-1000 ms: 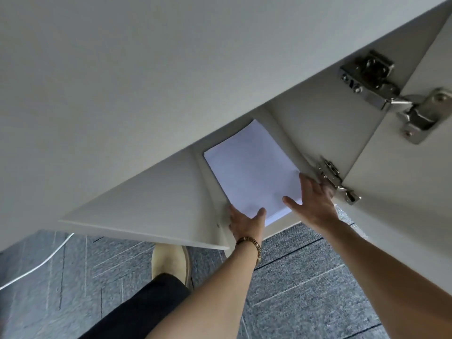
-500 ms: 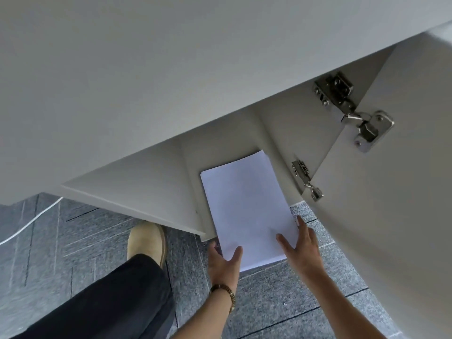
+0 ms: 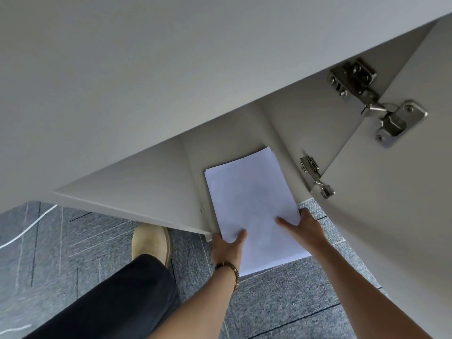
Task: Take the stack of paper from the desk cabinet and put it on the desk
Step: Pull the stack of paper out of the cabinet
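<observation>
A white stack of paper point(image 3: 249, 199) sticks halfway out of the open desk cabinet point(image 3: 230, 148), its near end hanging over the grey carpet. My left hand point(image 3: 226, 248) grips the stack's near left edge, thumb on top. On the stack's right edge sits my right hand point(image 3: 305, 228), thumb pressed on the top sheet and fingers underneath. The desk point(image 3: 146, 69) fills the upper view as a broad pale surface seen from below its edge.
The cabinet door point(image 3: 391, 216) stands open at the right, held by two metal hinges point(image 3: 376, 101). My leg in dark trousers and a tan shoe point(image 3: 150, 241) stand on the carpet at the left. A white cable point(image 3: 29, 226) lies on the floor far left.
Both hands have drawn the stack of paper outward from deep in the cabinet, so its near end now overhangs the floor. My view has pulled back from the cabinet.
</observation>
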The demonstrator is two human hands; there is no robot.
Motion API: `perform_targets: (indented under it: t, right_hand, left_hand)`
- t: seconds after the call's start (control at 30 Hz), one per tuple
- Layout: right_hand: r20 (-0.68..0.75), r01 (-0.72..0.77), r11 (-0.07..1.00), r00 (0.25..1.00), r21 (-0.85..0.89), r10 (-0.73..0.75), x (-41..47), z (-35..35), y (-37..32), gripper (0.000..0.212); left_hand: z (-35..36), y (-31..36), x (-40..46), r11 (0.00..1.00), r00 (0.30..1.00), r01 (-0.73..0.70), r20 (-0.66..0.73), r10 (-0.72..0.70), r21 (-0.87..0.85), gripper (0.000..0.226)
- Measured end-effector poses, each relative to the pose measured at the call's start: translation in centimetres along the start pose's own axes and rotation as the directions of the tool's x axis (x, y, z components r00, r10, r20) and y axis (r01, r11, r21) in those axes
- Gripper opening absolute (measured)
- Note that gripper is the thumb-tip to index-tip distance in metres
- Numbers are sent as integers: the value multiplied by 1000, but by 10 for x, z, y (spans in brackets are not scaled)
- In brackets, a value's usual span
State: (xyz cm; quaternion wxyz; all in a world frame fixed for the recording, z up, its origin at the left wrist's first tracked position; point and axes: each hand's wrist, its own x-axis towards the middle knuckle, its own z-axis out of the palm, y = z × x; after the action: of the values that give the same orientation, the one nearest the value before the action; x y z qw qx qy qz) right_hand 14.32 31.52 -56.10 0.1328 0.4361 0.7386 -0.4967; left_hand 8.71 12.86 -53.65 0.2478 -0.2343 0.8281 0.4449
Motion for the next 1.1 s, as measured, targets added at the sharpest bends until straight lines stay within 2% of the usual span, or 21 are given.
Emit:
perform_targets:
  t: [0.13, 0.23, 0.4, 0.5, 0.63, 0.73, 0.93, 1.1]
  right_hand:
    - [24, 1, 999, 1000, -39, 0, -18, -1, -10, 56]
    - [11, -11, 998, 1000, -69, 12, -39, -2, -20, 53]
    - [-23, -53, 996, 998, -75, 51, -96, -16, -44, 54]
    - [16, -73, 990, 997, -123, 76, -143, -27, -58, 54]
    - [49, -65, 990, 996, -123, 72, -209, -60, -68, 60]
    - [-5, -41, 997, 999, -71, 40, -268, -94, -78, 46]
    - [-138, 13, 997, 990, 78, -3, -398, -152, -98, 44]
    - [-270, 90, 981, 962, 171, -41, -500, -176, -126, 45]
  left_hand:
    - [-9, 6, -7, 991, 985, -123, 125, 115, 53, 44]
    - [-17, 12, -17, 995, 983, -96, 159, 93, 10, 38]
    - [-50, 19, -52, 995, 959, -100, 266, 97, -3, 51]
    - [-73, 17, -83, 995, 943, -93, 324, 78, 32, 60]
    - [-107, 24, -147, 1000, 931, -14, 366, 8, 13, 55]
    - [-132, 46, -205, 1000, 918, -7, 397, 18, -27, 51]
    - [-186, 82, -310, 988, 875, -87, 464, 137, -127, 51]
    - [-251, 113, -387, 951, 820, -251, 482, 308, -182, 49]
